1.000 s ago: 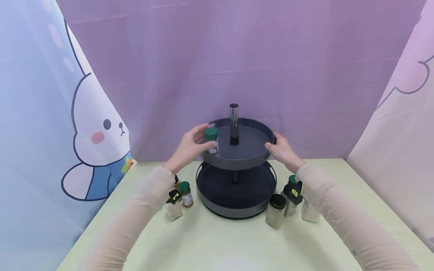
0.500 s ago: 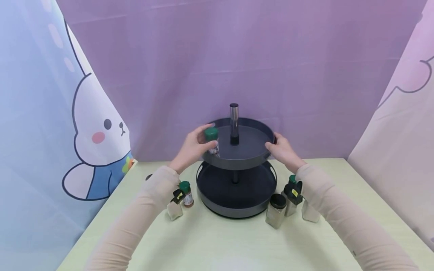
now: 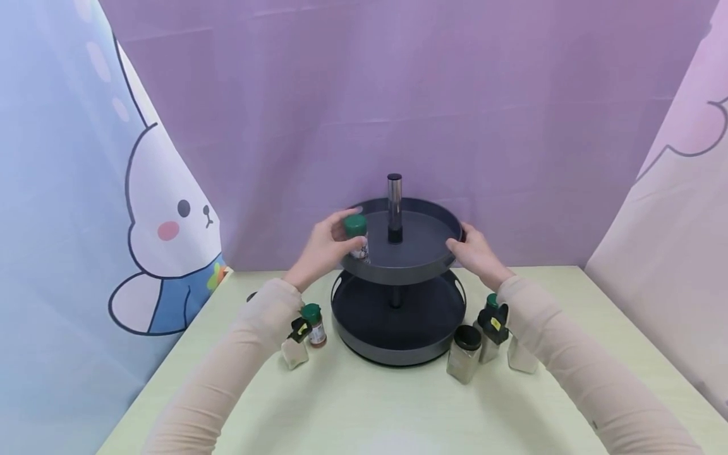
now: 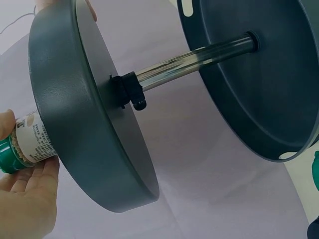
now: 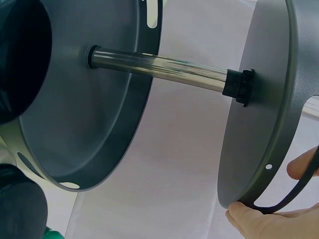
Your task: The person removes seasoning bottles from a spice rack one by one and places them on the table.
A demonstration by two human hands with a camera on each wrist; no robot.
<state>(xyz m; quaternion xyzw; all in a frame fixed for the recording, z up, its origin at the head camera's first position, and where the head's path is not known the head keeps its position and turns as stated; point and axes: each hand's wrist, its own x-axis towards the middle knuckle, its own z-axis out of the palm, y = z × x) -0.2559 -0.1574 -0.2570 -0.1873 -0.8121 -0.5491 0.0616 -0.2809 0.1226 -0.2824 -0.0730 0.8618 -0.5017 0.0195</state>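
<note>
A green-capped spice jar (image 3: 356,225) is upright at the left side of the upper tray (image 3: 418,249) of a dark two-tier stand. My left hand (image 3: 323,249) holds this jar between thumb and fingers; in the left wrist view its label and pale contents show, and its base is hidden behind the tray wall. On the opposite side, my right hand (image 3: 479,256) grips the upper tray's rim at a cut-out handle (image 5: 299,186). The lower tray (image 3: 398,354) rests on the table, joined to the upper one by a metal post (image 5: 164,67).
Left of the stand are a green-capped jar (image 3: 315,327) and a black-capped jar (image 3: 294,352). On the right are a black-lidded jar (image 3: 463,361), a black flip-top jar (image 3: 490,328) and others partly behind my sleeve. A purple cloth (image 3: 443,82) hangs behind.
My left hand and the spice jar have shifted very slightly right, the sleeve covering more beside the left jars. The right hand keeps its hold on the rim.
</note>
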